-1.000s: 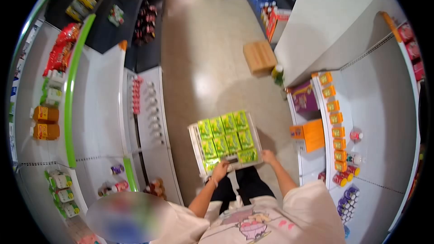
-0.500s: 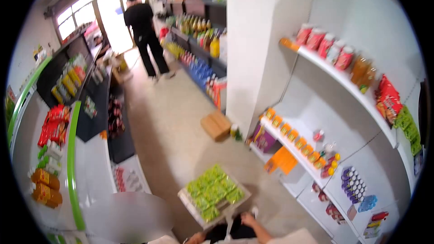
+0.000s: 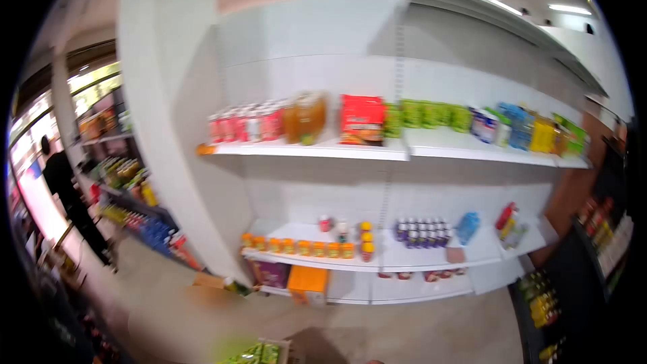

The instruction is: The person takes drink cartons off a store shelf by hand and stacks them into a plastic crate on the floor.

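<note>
Green packs (image 3: pixel 251 353) sitting in tray (image 3: pixel 286 350) on near side of shelf unit (image 3: pixel 310 192), partly cut off. Sliver of right hand (image 3: pixel 375 362) showing below shelf unit; cannot tell its grip, nor left hand's, out of view. Red bag (image 3: pixel 362 119) standing on shelf unit's upper level, orange box (image 3: pixel 308 284) resting on its lowest.

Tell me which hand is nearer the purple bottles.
Right, apparently: a sliver, seemingly the right hand, shows at the picture's bottom edge, below the purple bottles; the left hand is out of view.
</note>
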The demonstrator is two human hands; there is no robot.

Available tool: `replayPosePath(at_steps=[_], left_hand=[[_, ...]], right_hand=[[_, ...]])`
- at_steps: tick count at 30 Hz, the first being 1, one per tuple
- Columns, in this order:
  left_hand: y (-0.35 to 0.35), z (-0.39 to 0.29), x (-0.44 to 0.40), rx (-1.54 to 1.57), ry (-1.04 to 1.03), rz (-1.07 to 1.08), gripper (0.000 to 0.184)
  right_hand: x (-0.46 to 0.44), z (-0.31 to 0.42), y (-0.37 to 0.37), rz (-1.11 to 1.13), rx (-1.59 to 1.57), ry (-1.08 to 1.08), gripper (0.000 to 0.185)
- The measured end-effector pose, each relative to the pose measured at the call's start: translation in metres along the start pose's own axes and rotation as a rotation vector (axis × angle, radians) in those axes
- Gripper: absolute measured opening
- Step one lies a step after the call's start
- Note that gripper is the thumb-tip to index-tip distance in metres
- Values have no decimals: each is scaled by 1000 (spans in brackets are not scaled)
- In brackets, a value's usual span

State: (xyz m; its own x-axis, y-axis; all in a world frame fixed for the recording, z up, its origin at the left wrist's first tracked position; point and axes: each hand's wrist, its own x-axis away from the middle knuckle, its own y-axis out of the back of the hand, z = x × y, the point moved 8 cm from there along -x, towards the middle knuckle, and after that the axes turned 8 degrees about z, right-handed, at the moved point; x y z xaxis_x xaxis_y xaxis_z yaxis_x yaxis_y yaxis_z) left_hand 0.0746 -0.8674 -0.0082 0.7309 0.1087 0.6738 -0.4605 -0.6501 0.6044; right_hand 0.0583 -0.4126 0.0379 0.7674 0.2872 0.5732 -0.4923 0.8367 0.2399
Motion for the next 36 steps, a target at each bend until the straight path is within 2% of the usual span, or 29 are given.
replayPosePath(at_steps=[4, 5, 9, 11, 13, 14, 16, 18, 19, 20, 22, 24, 26, 27, 28, 29, 30, 31, 32, 34, 36], left_hand=[[-17, -135, -38, -34, -158, 5, 34], [-32, -169, -41, -24, -200, 17, 34], [-122, -315, -46, 156, -417, 137, 35], [-177, -390, -49, 407, -603, 307, 28], [-235, -444, -32, 409, -607, 477, 27], [-259, -460, -25, 385, -634, 590, 26], [-336, -486, -20, 369, -698, 834, 25], [-340, -536, 9, 382, -1012, 690, 24], [-336, -557, 26, 383, -1155, 600, 23], [-334, -579, 35, 383, -1115, 564, 23], [-289, -649, 68, 363, -1034, 478, 21], [-243, -718, 88, 263, -1170, 346, 18], [-157, -806, 162, 111, -1333, 351, 16], [-136, -837, 166, -84, -1529, 210, 16], [-113, -872, 174, -216, -1689, 208, 17], [-85, -904, 184, -298, -1810, 111, 15], [-54, -939, 205, -366, -1944, 2, 13], [-30, -973, 215, -449, -1991, -112, 13], [-8, -1012, 220, -539, -1923, -113, 16], [52, -1080, 250, -563, -2007, -433, 20], [98, -1156, 236, -635, -1873, -535, 22]], right_hand=[[-5, -110, 53, -314, 139, 119, 30], [-1, -155, 60, -282, -134, 146, 27], [58, -232, 123, -236, -182, -278, 24], [77, -250, 155, -181, -240, -412, 23], [85, -251, 194, -147, -291, -461, 22], [81, -242, 215, -180, -329, -391, 22], [78, -221, 271, -419, -439, 53, 24], [56, -216, 311, -465, -885, 219, 29], [74, -181, 327, -506, -738, 232, 30], [101, -113, 349, -539, -597, 253, 31], [100, -60, 380, -538, -653, 465, 33], [89, -19, 410, -590, -704, 531, 31], [92, 49, 447, -654, -676, 650, 25], [104, 92, 469, -691, -616, 733, 21], [100, 116, 489, -720, -529, 768, 17], [97, 140, 511, -748, -438, 799, 13], [110, 179, 530, -740, -413, 755, 12], [122, 217, 552, -734, -384, 703, 11], [122, 245, 576, -748, -320, 803, 12], [129, 315, 638, -830, -158, 950, 13], [154, 394, 685, -952, 26, 1034, 13]])
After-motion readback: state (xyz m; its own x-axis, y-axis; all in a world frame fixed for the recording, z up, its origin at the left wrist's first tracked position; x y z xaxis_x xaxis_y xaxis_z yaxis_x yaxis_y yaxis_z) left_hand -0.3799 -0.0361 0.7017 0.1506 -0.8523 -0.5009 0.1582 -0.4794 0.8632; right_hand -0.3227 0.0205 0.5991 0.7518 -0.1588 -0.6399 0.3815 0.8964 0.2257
